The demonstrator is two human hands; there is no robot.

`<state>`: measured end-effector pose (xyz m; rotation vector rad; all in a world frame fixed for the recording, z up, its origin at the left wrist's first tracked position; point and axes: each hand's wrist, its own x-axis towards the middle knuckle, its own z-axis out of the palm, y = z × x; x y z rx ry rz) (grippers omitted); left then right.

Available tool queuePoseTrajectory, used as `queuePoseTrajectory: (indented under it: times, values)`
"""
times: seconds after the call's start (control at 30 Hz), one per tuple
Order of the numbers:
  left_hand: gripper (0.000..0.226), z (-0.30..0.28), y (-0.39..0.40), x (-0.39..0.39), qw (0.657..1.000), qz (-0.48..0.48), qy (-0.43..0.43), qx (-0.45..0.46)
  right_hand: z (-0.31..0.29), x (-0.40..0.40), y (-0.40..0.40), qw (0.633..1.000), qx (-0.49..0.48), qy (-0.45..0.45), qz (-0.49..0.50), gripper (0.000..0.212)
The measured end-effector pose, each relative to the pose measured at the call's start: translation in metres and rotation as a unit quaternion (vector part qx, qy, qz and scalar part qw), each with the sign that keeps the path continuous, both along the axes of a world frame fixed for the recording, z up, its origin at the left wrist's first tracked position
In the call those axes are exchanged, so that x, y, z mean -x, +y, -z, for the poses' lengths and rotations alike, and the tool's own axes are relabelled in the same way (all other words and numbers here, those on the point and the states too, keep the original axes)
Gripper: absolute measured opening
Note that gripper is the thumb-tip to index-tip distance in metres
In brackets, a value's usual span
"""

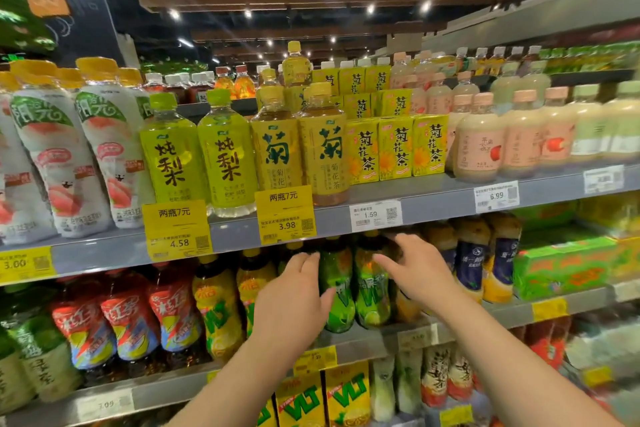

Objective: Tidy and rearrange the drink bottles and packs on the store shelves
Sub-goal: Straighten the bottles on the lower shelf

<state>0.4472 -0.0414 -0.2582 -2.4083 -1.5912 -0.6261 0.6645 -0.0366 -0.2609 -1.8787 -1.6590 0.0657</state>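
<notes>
- While I face a grey metal store shelf [433, 199] lined with drinks, both my bare hands reach to the row just under its front edge.
- My left hand [294, 302] has its fingers straight and together, thumb spread; the thumb touches the side of a green-labelled plastic bottle with a dark cap [337, 288] that stands upright below the grey shelf.
- My right hand [415, 270] is spread with fingers straight and slightly fanned, in front of a second green-labelled bottle [372, 291] just right of the first; I cannot tell whether the fingers touch it.
- Neither hand is wrapped round anything.
- Left of the green bottles, in the same row under the shelf, stand yellow-labelled bottles [221, 308], then red-and-blue-labelled bottles [131, 319].
- Right of my right hand, under the shelf, stand dark-blue-labelled bottles with yellow bases [471, 263], then a green shrink-wrapped pack [561, 267].
- On top of the grey shelf stand lime-yellow pear drink bottles [173, 152], amber chrysanthemum tea bottles [323, 149], yellow drink cartons [394, 147] and pale pink bottles [479, 146].
- Yellow price tags [285, 213] hang on the shelf's front edge, above my left hand.
</notes>
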Motion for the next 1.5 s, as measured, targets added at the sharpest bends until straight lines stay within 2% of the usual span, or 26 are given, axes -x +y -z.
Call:
queuePoseTrajectory:
  times: [0.07, 0.2, 0.27, 0.43, 0.6, 0.87, 1.17, 1.23, 1.37, 1.5]
  values:
    - [0.066, -0.005, 0.007, -0.015, 1.000, -0.011, -0.003, 0.015, -0.002, -0.002, 0.005, 0.999, 0.043, -0.021, -0.022, 0.056]
    - [0.045, -0.014, 0.023, -0.040, 0.998, -0.037, -0.003, 0.049, -0.005, -0.011, 0.011, 0.994, 0.097, 0.022, -0.052, 0.060]
    - [0.043, -0.016, 0.028, -0.051, 0.997, -0.046, 0.001, 0.069, -0.006, -0.013, 0.011, 0.994, 0.093, 0.009, -0.055, 0.062]
    - [0.032, -0.016, 0.034, -0.067, 0.995, -0.075, -0.008, 0.068, -0.007, -0.006, 0.011, 0.992, 0.075, -0.091, -0.044, 0.065]
    - [0.014, -0.018, 0.037, -0.069, 0.994, -0.081, 0.022, 0.064, -0.008, -0.005, 0.008, 0.992, 0.049, -0.098, -0.055, 0.053]
    - [0.030, -0.025, 0.030, -0.057, 0.997, -0.042, 0.008, 0.067, -0.004, -0.009, 0.007, 0.992, 0.022, -0.104, -0.070, 0.048]
    - [0.030, -0.033, 0.043, -0.043, 0.989, -0.010, 0.074, 0.125, 0.003, -0.006, 0.003, 0.995, 0.005, -0.082, -0.063, 0.052]
    - [0.029, -0.036, 0.044, -0.044, 0.987, -0.009, 0.090, 0.136, 0.007, -0.007, -0.001, 0.996, 0.006, -0.059, -0.070, 0.053]
    - [0.029, -0.037, 0.045, -0.046, 0.986, -0.001, 0.107, 0.129, 0.019, -0.016, -0.016, 0.998, -0.005, 0.010, -0.067, 0.068]
    - [0.028, -0.033, 0.042, -0.044, 0.990, -0.013, 0.043, 0.136, 0.028, -0.026, -0.039, 0.997, -0.020, 0.052, -0.044, 0.055]
